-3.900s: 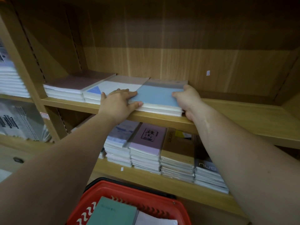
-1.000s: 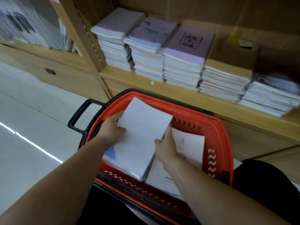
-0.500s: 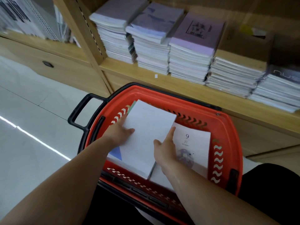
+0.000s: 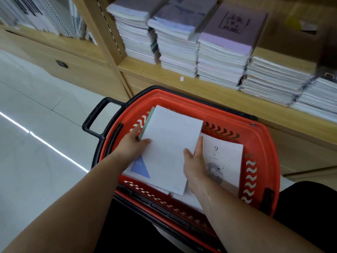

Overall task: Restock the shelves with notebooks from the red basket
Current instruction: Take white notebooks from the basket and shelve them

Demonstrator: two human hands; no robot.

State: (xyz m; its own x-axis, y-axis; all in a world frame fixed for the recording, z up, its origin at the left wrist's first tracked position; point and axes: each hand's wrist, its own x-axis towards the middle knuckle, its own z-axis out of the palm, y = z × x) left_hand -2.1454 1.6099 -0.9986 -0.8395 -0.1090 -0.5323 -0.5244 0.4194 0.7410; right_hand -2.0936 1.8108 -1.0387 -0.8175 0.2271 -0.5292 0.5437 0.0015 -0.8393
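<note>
Both hands are down in the red basket (image 4: 264,137). The left grip (image 4: 134,144) pinches the left edge of the white notebooks (image 4: 169,148), thumb on the cover, and the right grip (image 4: 194,165) clasps the right edge. They lie at the basket's left side. The lift wants to be level with an even squeeze, so none slips out, then over the rim to the shelf (image 4: 218,94).

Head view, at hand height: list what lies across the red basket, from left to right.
black basket handle → left hand → white notebook with a blue triangle → right hand → notebook marked 9 / 27 Saturday → red basket's right wall
</note>
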